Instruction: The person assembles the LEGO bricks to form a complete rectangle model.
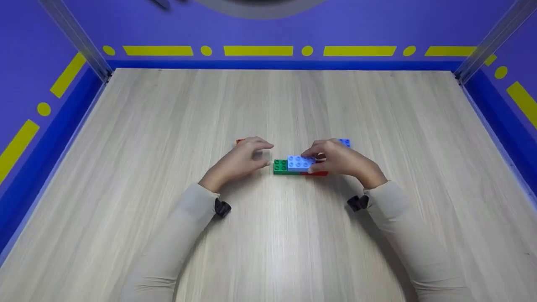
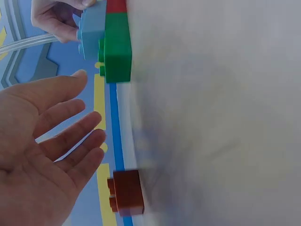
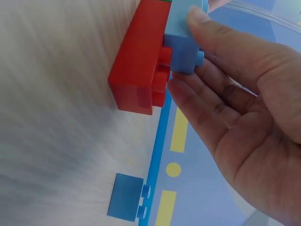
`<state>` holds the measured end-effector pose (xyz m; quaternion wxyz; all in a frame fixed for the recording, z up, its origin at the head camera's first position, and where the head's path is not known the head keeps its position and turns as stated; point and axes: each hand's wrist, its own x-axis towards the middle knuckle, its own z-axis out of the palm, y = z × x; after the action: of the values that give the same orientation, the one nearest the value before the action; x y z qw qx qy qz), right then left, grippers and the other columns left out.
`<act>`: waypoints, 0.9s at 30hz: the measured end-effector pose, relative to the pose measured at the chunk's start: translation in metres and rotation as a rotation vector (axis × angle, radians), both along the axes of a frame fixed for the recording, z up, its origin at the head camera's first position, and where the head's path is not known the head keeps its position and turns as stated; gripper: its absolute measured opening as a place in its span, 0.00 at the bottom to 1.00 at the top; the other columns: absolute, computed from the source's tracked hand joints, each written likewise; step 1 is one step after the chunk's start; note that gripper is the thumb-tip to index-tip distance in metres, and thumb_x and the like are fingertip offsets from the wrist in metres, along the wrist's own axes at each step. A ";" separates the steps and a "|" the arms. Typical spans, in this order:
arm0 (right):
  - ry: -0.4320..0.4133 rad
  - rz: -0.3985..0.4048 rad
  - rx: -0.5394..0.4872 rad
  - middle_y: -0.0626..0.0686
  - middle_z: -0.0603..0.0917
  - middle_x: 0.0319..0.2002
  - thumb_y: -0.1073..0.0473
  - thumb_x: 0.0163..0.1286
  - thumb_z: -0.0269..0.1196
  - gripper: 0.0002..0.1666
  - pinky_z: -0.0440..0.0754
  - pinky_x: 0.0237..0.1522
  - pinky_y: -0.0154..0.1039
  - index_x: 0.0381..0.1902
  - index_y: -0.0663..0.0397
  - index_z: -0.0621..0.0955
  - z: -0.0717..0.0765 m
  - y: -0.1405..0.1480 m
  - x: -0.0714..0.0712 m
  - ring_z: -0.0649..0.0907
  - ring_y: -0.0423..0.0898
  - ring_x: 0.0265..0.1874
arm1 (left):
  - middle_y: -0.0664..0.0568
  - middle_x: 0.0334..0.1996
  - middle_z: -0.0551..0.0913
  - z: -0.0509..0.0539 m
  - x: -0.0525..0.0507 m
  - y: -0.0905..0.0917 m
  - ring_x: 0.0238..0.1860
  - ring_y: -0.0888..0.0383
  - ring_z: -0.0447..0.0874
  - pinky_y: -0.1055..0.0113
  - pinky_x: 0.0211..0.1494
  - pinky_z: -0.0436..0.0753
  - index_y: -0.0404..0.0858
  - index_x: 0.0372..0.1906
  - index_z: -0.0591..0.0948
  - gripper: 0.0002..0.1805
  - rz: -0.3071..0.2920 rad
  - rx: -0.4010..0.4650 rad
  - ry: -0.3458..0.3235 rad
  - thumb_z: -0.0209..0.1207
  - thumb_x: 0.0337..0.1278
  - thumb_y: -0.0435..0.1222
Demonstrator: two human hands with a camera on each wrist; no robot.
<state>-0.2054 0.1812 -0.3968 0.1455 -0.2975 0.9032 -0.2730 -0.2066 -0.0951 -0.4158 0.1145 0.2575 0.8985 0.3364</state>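
A light blue toy brick point(image 1: 296, 162) sits across the tops of a green brick point(image 1: 280, 165) and a red brick point(image 3: 139, 70), which stand end to end on the table. My right hand point(image 1: 340, 157) pinches the light blue brick near its right end, thumb on the near side and fingers behind. In the right wrist view, the red brick's outer studs show uncovered. Left of the green brick, my left hand point(image 1: 240, 158) hovers with its fingers apart and nothing between them. Its palm and spread fingers face the camera in the left wrist view.
Behind my left hand an orange-brown brick point(image 2: 128, 192) stands on the wooden table point(image 1: 268, 235). A separate blue brick point(image 3: 126, 197) stands beyond my right hand. Blue-purple panels point(image 1: 268, 31) with yellow marks border the table at the back and sides.
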 end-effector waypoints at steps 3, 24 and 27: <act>-0.004 0.004 -0.006 0.55 0.84 0.44 0.63 0.58 0.70 0.21 0.81 0.47 0.48 0.51 0.58 0.84 0.000 0.000 0.000 0.83 0.51 0.44 | 0.48 0.60 0.76 0.001 -0.002 -0.005 0.66 0.50 0.68 0.55 0.71 0.66 0.38 0.63 0.76 0.25 0.011 -0.003 0.027 0.62 0.60 0.36; -0.009 -0.007 0.008 0.54 0.84 0.45 0.62 0.59 0.69 0.22 0.81 0.48 0.47 0.52 0.57 0.83 0.000 0.000 0.001 0.82 0.49 0.45 | 0.45 0.62 0.73 0.002 -0.014 -0.033 0.63 0.48 0.71 0.55 0.66 0.71 0.35 0.65 0.73 0.29 0.150 -0.077 0.044 0.64 0.58 0.35; -0.021 -0.014 0.004 0.54 0.84 0.45 0.62 0.59 0.69 0.22 0.81 0.48 0.46 0.53 0.57 0.83 0.000 0.000 0.001 0.82 0.49 0.45 | 0.44 0.61 0.75 0.001 -0.016 -0.035 0.61 0.48 0.73 0.56 0.65 0.73 0.34 0.64 0.73 0.28 0.160 -0.092 0.044 0.64 0.58 0.35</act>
<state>-0.2039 0.1814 -0.3969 0.1537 -0.2881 0.9042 -0.2754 -0.2226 -0.1303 -0.4145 0.0792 0.1870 0.9330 0.2973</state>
